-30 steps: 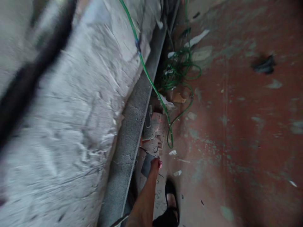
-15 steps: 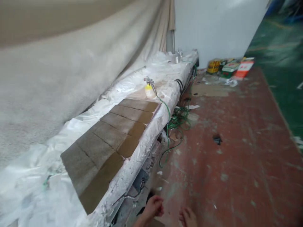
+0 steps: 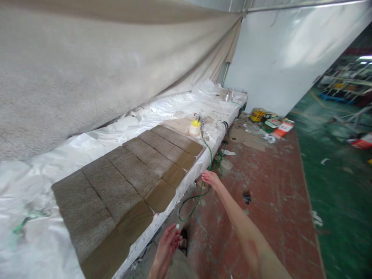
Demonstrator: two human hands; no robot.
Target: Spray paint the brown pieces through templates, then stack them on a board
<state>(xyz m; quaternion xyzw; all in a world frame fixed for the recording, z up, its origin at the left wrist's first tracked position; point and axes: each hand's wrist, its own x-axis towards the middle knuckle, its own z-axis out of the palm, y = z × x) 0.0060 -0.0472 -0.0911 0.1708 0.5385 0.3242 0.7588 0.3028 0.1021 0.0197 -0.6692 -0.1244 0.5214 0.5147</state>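
My right hand [image 3: 210, 179] reaches forward along the bench edge with its fingers stretched out, right by the green hose [image 3: 207, 146]; whether it touches the hose cannot be made out. That hose runs up to a spray gun [image 3: 200, 123] with a yellow-capped white cup, standing on the bench. Low in the view, my left hand [image 3: 168, 244] is loosely curled and open, above my shoe. A small white bit [image 3: 178, 226] shows at its fingertips, held or behind them, I cannot tell. Brown textured panels [image 3: 122, 176] lie side by side on the bench, brown strips along their near edge.
White sheeting [image 3: 26, 186] covers the long bench; a beige cloth [image 3: 87, 77] hangs behind it. A second spray gun [image 3: 228, 95] stands at the far end. Several cans and boxes [image 3: 271, 124] sit on the red floor [image 3: 270, 209] by the white wall. Dark debris [image 3: 247, 197] lies nearer.
My right hand has gone from low in the view, near my left hand, forward to the hose beside the bench. My left hand has moved a little left. The view has tilted up.
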